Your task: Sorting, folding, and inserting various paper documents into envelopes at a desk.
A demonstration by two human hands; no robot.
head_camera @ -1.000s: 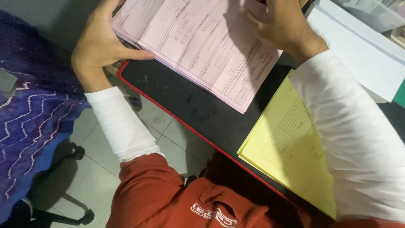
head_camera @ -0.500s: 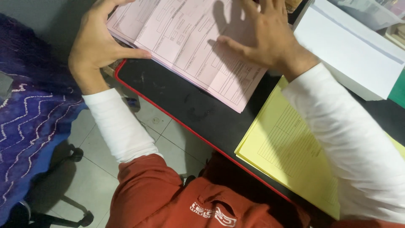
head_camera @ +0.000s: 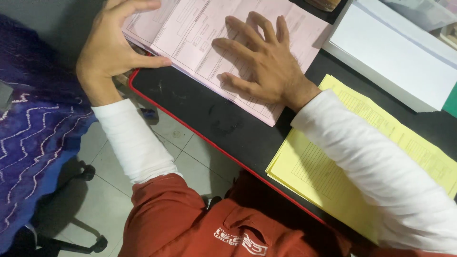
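I see no box or tray holding anything here; the papers lie straight on the black, red-edged bench. The pink forms are a thin flat stack of printed sheets at the bench's left corner. My right hand lies flat on them, fingers spread wide, gripping nothing. My left hand is half open, thumb touching the stack's near edge. Yellow forms lie just beside, under my white sleeve.

The one camera sits on my head, looking steeply down, close over the black red-edged desk.
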